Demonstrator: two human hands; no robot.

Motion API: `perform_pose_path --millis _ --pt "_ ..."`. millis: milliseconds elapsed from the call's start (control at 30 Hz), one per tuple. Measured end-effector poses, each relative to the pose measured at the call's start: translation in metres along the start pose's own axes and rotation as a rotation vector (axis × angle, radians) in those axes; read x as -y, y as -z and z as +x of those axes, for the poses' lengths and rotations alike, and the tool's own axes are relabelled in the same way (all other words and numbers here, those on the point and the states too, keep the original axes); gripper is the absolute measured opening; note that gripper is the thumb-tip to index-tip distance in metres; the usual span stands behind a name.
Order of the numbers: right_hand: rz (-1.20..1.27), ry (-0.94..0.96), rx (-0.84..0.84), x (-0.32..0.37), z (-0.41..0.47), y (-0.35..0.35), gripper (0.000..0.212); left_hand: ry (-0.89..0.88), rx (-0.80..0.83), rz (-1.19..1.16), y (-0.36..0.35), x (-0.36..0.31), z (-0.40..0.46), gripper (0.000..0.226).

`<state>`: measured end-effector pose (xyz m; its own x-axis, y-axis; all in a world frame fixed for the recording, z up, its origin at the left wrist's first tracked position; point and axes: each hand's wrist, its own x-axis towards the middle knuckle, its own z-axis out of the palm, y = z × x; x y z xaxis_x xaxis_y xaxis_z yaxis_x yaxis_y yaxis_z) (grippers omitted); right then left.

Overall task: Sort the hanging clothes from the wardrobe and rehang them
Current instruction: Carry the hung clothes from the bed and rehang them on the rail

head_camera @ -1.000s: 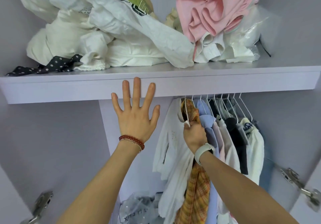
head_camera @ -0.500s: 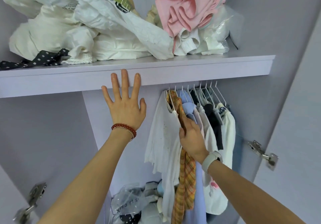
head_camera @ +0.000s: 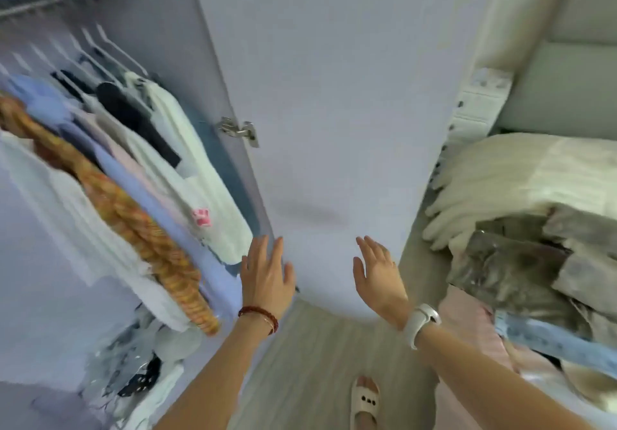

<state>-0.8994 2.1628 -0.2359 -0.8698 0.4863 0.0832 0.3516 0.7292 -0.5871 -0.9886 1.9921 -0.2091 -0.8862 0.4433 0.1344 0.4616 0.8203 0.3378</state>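
head cam | faces down-forward, tilted | near wardrobe door (head_camera: 334,96) | blurred | no second view

No legible text, label, brand or number appears anywhere in the frame. The pink patch (head_camera: 201,217) on a hanging white garment (head_camera: 200,176), centre left, is too blurred to read.

Lilac wardrobe door (head_camera: 334,96) stands open (steel hinge (head_camera: 238,130)) over grey wood-grain floor (head_camera: 310,363), bed (head_camera: 534,169) beside.
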Motion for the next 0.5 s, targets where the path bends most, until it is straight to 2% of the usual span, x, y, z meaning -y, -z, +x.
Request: perform_pose_path --millis 100,233,400,500 --pt "-0.057 -0.261 -0.059 -0.083 -0.045 0.040 0.045 -0.251 0.165 -0.044 -0.050 -0.078 -0.009 0.048" --pt "-0.053 -0.567 -0.172 -0.182 -0.122 0.087 0.043 -0.555 0.295 -0.096 -0.102 -0.189 -0.024 0.045" --pt "-0.005 -0.913 -0.323 -0.289 -0.224 0.128 0.039 -0.814 0.505 -0.105 -0.172 -0.325 -0.063 0.047" --pt "0.036 -1.124 -0.380 -0.346 -0.284 0.145 0.039 -1.015 0.611 -0.006 -0.218 -0.399 -0.101 0.049"
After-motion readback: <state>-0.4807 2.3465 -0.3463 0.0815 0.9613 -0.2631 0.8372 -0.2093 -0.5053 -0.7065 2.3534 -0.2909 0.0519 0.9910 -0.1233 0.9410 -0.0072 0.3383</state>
